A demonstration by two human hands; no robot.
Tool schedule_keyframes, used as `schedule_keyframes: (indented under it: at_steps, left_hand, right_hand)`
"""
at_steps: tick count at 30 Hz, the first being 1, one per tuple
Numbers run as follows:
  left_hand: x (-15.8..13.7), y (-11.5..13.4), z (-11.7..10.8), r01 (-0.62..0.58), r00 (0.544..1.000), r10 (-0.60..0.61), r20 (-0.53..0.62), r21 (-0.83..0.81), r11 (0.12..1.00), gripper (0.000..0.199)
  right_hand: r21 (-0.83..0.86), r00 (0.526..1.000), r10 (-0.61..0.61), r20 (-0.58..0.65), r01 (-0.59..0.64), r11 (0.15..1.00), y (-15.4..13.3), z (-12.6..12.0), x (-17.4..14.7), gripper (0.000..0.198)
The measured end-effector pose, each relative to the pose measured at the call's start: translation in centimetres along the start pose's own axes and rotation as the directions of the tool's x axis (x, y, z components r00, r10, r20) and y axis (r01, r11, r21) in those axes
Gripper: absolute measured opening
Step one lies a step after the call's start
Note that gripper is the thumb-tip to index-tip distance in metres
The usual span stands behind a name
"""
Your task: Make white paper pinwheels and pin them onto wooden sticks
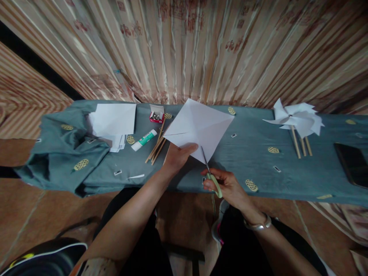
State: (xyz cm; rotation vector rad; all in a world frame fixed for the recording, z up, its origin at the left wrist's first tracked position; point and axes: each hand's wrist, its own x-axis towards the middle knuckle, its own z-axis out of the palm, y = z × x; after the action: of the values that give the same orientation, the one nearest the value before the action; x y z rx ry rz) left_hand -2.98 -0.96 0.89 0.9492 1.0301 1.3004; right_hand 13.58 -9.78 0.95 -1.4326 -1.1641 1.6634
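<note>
My left hand [179, 157] grips a white square sheet of paper [205, 122] by its near edge, thumb on top and the other fingers hidden beneath. The sheet is held like a diamond, with faint creases and a slit running in from its left corner. In my right hand [225, 184] is a pair of scissors [214, 182] with pale green handles. Their blades point away from me and lie at the sheet's near corner, on the paper. Just left of the sheet, several thin wooden sticks [156, 149] lie partly under it.
A glue stick [144, 140] and a small open red box [156, 115] of metal pins lie left of the sticks. Farther left is a stack of white paper [115, 119]. Paper pinwheels [299, 119] on sticks and a dark phone [352, 163] rest at right on the green cloth [247, 134].
</note>
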Motion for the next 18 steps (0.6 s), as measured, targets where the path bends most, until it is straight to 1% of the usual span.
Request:
schedule_keyframes:
  at_steps: [4, 13, 18]
  left_hand:
    - [-0.19, -0.10, 0.10, 0.031, 1.000, -0.031, -0.003, 0.001, 1.000, 0.036]
    - [-0.34, 0.26, 0.25, 0.020, 1.000, -0.020, -0.003, 0.010, 1.000, 0.029]
    - [-0.36, 0.15, 0.40, 0.015, 1.000, -0.014, -0.012, 0.023, 1.000, 0.028]
  right_hand:
    - [-0.005, 1.000, -0.002, 0.000, 0.002, 1.000, 0.10, -0.10, 0.04, 0.048]
    - [0.013, 1.000, 0.017, -0.012, -0.017, 1.000, -0.24, 0.10, 0.20, 0.049]
    - [-0.009, 1.000, -0.009, -0.009, 0.009, 1.000, -0.06, -0.10, 0.18, 0.048]
